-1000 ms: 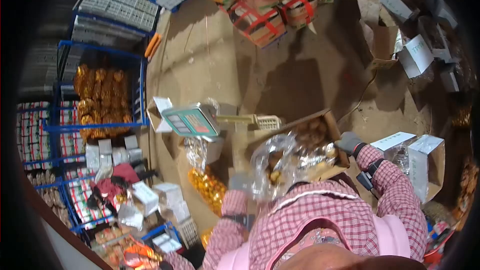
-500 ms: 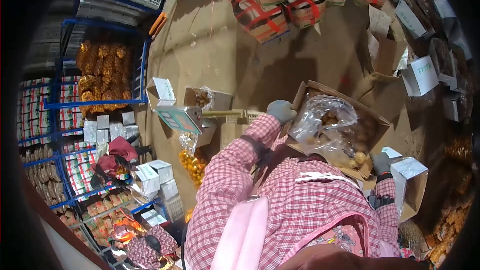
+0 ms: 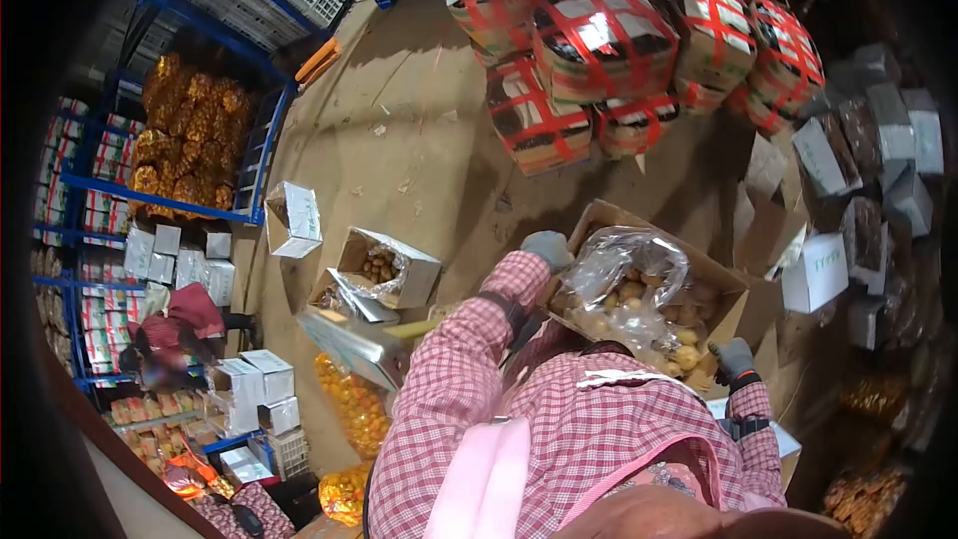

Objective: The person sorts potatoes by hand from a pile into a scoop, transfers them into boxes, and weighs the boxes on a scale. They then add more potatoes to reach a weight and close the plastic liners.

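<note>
I carry the open cardboard box [image 3: 723,289] against my chest, my gloved left hand [image 3: 547,248] gripping its far left corner and my gloved right hand [image 3: 735,359] clamped on its near right edge. It is lifted clear of the floor [image 3: 419,120] and not yet set down anywhere. Inside it, a clear plastic bag [image 3: 629,269] holds round brownish produce. Lower left, a smaller open box [image 3: 384,265] also holds brown pieces, beside the scale [image 3: 354,344].
</note>
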Demonstrator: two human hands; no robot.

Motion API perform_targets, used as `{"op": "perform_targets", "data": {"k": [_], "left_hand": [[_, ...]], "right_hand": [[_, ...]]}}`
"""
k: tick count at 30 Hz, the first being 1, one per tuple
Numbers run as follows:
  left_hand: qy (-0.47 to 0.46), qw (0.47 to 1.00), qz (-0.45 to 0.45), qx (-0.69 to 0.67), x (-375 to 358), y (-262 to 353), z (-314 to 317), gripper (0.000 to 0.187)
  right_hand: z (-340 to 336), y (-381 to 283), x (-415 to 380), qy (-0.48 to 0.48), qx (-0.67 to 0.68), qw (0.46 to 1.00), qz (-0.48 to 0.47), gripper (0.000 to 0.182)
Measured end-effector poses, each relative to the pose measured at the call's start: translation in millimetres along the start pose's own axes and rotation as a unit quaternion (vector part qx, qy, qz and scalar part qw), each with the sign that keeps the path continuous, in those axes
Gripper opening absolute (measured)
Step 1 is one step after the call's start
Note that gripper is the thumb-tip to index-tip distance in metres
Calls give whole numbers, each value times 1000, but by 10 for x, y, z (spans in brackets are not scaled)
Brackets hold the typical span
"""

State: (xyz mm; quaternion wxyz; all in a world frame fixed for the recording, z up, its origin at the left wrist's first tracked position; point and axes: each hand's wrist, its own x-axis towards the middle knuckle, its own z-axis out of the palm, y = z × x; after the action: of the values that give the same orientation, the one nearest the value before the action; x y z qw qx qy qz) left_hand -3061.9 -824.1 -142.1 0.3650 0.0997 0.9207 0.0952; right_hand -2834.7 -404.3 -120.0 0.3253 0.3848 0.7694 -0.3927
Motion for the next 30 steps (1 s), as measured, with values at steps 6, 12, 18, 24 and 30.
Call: {"op": "perform_targets", "data": {"k": [6,12,18,24,30], "left_hand": [[48,992,-107,-40,235,-934,-790,47],[111,981,-148,-51,355,-1928,-1649,45],[177,965,-195,4,347,-3268,-2040,40],[89,950,-295,39,181,-4087,-2729,40],[103,947,-304,-1,508,-5518,-3229,42]], "right_hand": [[100,-1564,713,50,-185,968,-163,47],[225,-3642,715,5,-245,943,-225,52],[738,-5330,1390,-39,-326,871,-365,54],[1611,-7037,1714,-98,-388,832,-384,51],[2729,-8499,1866,-139,-400,830,-364,50]]}}
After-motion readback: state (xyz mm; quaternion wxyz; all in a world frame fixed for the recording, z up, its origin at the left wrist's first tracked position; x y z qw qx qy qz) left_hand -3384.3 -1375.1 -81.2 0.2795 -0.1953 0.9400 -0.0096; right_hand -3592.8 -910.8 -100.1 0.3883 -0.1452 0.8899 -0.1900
